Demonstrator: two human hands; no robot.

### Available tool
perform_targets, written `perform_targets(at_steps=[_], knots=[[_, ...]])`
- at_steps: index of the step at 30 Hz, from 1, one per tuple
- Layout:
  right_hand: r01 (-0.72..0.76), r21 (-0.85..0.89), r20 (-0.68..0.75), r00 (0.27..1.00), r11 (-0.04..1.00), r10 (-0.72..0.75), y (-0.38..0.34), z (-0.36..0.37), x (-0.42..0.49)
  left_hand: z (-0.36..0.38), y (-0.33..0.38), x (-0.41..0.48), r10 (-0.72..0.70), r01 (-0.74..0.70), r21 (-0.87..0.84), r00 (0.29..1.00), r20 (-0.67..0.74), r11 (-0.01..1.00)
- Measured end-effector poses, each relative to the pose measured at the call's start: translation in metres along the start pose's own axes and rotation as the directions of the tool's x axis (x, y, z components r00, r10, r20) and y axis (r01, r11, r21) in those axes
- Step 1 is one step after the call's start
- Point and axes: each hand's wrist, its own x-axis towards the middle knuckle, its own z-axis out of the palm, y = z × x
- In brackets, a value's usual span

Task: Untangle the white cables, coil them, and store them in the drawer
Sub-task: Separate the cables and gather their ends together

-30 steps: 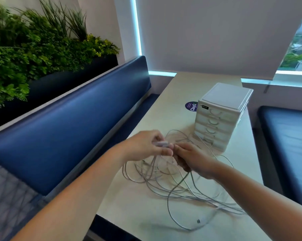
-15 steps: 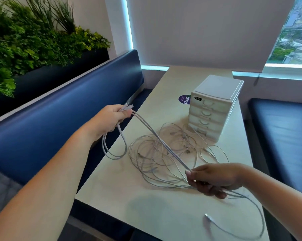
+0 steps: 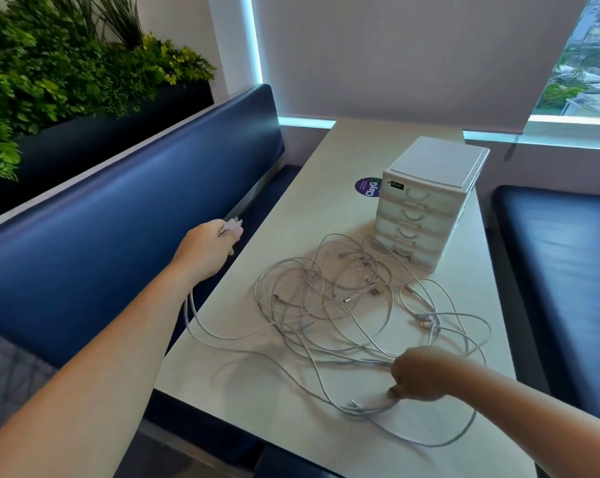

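Daylight comes from the window (image 3: 581,63) at upper right; the outdoor view is washed and soft. The blind (image 3: 395,56) diffuses it, with a cyan glow along its left and lower edges. The surface (image 3: 257,391) is bright and evenly lit, with a mild sheen. Shadows are soft: faint under the cables (image 3: 326,305), broader at the near left of the drawer unit (image 3: 429,201). The bench back (image 3: 136,219) carries a pale glare patch. The plants (image 3: 50,70) are dimmer. Slight motion blur on the left hand (image 3: 205,250) and right hand (image 3: 419,374). Wide-angle bowing at the frame edges; forearms look stretched.
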Motion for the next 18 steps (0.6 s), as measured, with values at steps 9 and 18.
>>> perform_targets(at_steps=[9,18], knots=[[0.082,-0.030,-0.249,0.965,0.996,-0.087,0.001,0.005,0.029,0.000,-0.004,0.005,-0.004,0.006,0.039,0.999,-0.035,0.999],[0.265,0.216,-0.566,0.818,0.940,-0.100,-0.028,-0.039,0.078,-0.001,-0.020,0.010,-0.046,0.046,0.012,0.999,-0.021,0.999]])
